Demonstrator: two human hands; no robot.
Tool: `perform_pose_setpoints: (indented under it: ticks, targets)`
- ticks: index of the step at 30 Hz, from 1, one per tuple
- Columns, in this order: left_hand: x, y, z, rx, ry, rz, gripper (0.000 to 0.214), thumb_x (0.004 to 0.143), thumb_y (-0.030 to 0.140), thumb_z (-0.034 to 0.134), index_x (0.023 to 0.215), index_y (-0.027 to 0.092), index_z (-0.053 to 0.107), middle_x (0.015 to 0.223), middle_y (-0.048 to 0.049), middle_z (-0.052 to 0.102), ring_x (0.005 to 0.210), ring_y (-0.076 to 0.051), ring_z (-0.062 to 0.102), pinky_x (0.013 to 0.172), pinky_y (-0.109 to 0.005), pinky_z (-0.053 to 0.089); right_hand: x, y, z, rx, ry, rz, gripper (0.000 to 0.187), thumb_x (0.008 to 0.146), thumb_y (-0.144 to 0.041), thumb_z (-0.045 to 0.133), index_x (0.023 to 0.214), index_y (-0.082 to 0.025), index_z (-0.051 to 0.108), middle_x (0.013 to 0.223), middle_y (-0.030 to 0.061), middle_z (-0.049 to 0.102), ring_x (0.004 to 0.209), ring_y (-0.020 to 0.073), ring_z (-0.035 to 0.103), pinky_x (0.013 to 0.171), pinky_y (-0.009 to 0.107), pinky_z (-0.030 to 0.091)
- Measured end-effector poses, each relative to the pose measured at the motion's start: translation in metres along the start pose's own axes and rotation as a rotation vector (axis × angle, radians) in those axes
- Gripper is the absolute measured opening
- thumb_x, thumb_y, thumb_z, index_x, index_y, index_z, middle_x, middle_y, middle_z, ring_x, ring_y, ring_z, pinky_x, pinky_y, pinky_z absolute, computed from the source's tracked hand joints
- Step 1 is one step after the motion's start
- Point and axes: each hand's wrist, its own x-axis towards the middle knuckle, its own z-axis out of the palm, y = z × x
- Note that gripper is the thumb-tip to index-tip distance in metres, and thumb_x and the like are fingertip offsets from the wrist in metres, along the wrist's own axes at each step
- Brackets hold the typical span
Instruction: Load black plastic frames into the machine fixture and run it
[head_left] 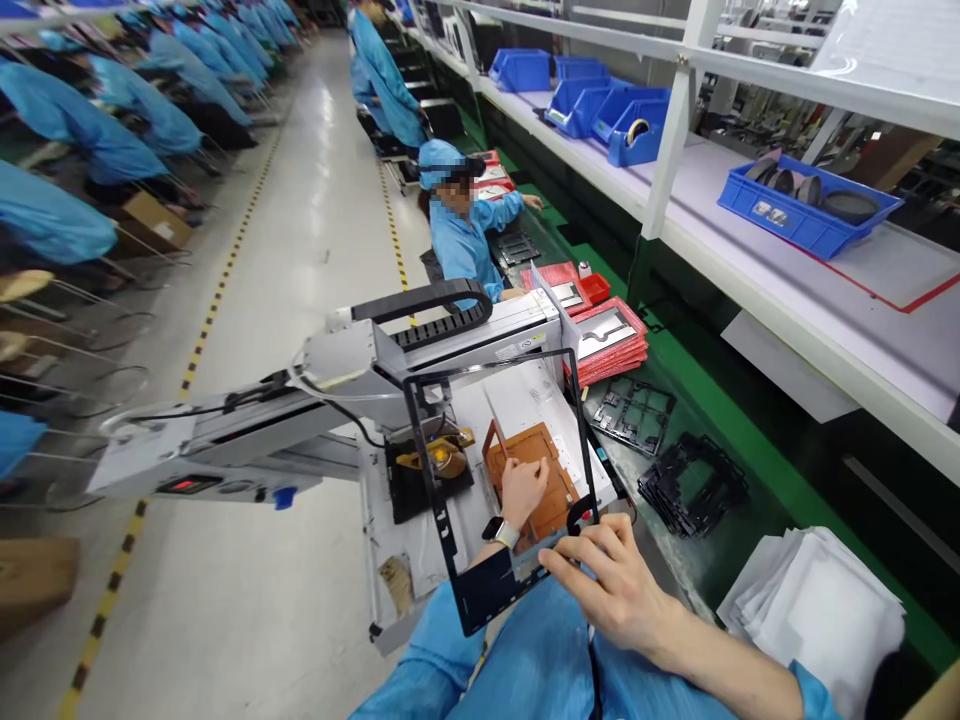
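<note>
1. One thin black frame (487, 592), rectangular, with a large open window, held tilted above the lap, in front of the machine bed (469, 400). Dark all round: narrow along the top, pierced by small pale openings down the left side, broadest at the lower left corner. Near the lower right side, a short, dark curved piece.
2. Pinched at the lower right by the right hand (615, 585), fingers bent and closed on the edge.
3. Visible through the window, the left hand (523, 490), fingers partly curled, over an orange-brown plate (551, 470); impossible to tell whether touching it or gripping anything. At that wrist, a pale-strapped watch (507, 533).
4. Left of the plate, a yellow tape dispenser (442, 458) on a black pad (412, 500); beyond, a long grey machine arm (225, 440).
5. To the right, on the green table (705, 600), stacked black frames (694, 490), a slotted black panel (634, 412), white sheets (825, 610) and a red-edged stack (611, 345).
6. Farther off, a co-worker in blue (459, 240) and blue bins (577, 105) on a shelf (720, 240).
</note>
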Motion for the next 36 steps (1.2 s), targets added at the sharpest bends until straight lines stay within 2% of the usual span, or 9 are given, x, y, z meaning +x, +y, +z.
perform_pose_setpoints:
  ticks: [7, 18, 22, 28, 36]
  targets:
    - [-0.001, 0.001, -0.002, 0.001, 0.035, -0.001, 0.062, 0.115, 0.041, 0.034, 0.059, 0.023, 0.054, 0.062, -0.0076, 0.070, 0.058, -0.018, 0.053, 0.100, -0.049, 0.040, -0.003, -0.004, -0.003, -0.010, -0.019, -0.002, 0.032, 0.107, -0.001, 0.054, 0.127, -0.015, 0.076, 0.109, 0.0081, 0.077, 0.088, 0.0177, 0.061, 0.087, 0.037, 0.041]
    - [0.002, 0.000, 0.000, 0.030, 0.041, -0.009, 0.061, 0.115, 0.040, 0.037, 0.059, 0.024, 0.058, 0.065, -0.0065, 0.074, 0.059, -0.019, 0.054, 0.100, -0.047, 0.041, -0.002, -0.007, -0.011, 0.065, 0.051, 0.043, 0.035, 0.109, 0.001, 0.048, 0.126, -0.015, 0.074, 0.102, 0.0063, 0.078, 0.087, 0.0170, 0.061, 0.085, 0.038, 0.038]
    - [0.001, -0.001, -0.001, 0.043, 0.028, -0.002, 0.061, 0.115, 0.040, 0.036, 0.061, 0.024, 0.059, 0.067, -0.0073, 0.075, 0.062, -0.019, 0.058, 0.101, -0.047, 0.041, -0.010, -0.005, -0.008, 0.029, 0.020, 0.037, 0.034, 0.111, -0.004, 0.050, 0.129, -0.017, 0.075, 0.106, 0.0072, 0.079, 0.088, 0.0181, 0.061, 0.087, 0.039, 0.040]
    - [-0.002, -0.009, 0.001, 0.079, 0.020, 0.013, 0.061, 0.115, 0.043, 0.035, 0.063, 0.024, 0.061, 0.066, -0.0077, 0.074, 0.065, -0.022, 0.061, 0.101, -0.047, 0.039, -0.014, -0.004, -0.005, -0.093, -0.115, -0.048, 0.020, 0.111, -0.016, 0.065, 0.126, -0.019, 0.078, 0.110, 0.0084, 0.076, 0.090, 0.0185, 0.059, 0.085, 0.038, 0.042]
    - [-0.003, -0.018, -0.003, 0.110, -0.019, 0.018, 0.055, 0.111, 0.040, 0.037, 0.063, 0.025, 0.060, 0.062, -0.0064, 0.070, 0.066, -0.022, 0.056, 0.100, -0.045, 0.038, -0.005, -0.006, -0.007, -0.145, -0.138, -0.053, 0.019, 0.113, -0.016, 0.061, 0.120, -0.020, 0.079, 0.106, 0.0059, 0.075, 0.086, 0.0166, 0.054, 0.081, 0.035, 0.043]
